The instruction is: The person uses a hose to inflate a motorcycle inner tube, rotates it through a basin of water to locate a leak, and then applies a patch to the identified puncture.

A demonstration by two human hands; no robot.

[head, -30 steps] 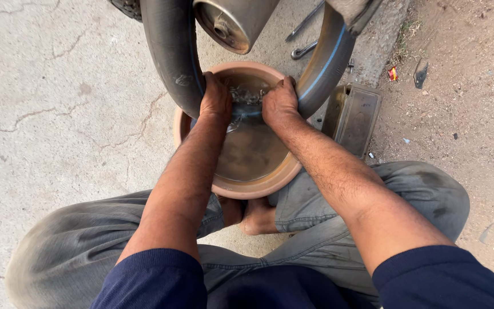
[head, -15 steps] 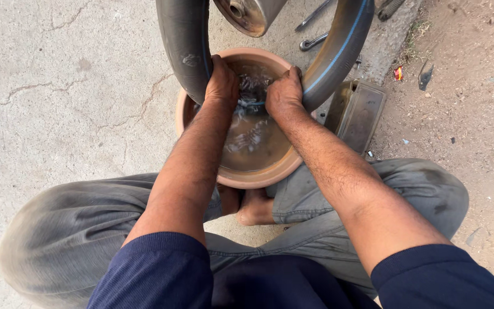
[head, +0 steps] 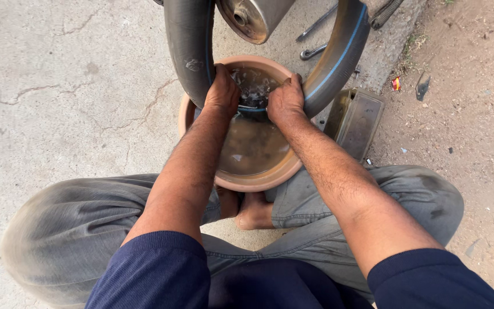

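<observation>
A person squats on a cracked concrete floor point(head: 58, 86), seen from their own head looking down. Grey trousers point(head: 64, 229) cover both bent knees, which fill the lower part of the view on either side of the hands, and dark blue sleeves point(head: 150, 269) end above the elbows.

A black inner tube point(head: 192, 51) hangs in a loop from above the hands and dips at its lowest part into a round terracotta-coloured basin point(head: 258, 182). A thin blue line runs along the tube's right side. The basin sits on the floor directly under the hands and holds muddy water point(head: 253, 143), rippled and bubbling between the two hands.

The left hand point(head: 221, 91) is closed in a grip around the tube where it enters the water on the left. The right hand point(head: 284, 102) is closed in a grip on the tube just across, on the right. Both hands press the tube's lowest bend down at the water's surface, near each other but apart.

Just right of the right hand, touching the basin's side, a dull green metal box point(head: 355, 120) stands on the floor. Beyond the hands, at the top edge, is a shiny metal cylinder point(head: 253, 20), partly cut off by the frame. Past the right hand, further off, a wrench point(head: 313, 52) lies on the concrete, with a thin rod point(head: 315, 24) beside it. Below the basin, nearer the body than the hands, a bare foot point(head: 255, 212) shows between the knees. To the far right, the concrete gives way to bare dirt point(head: 470, 114) with small scraps of litter.
</observation>
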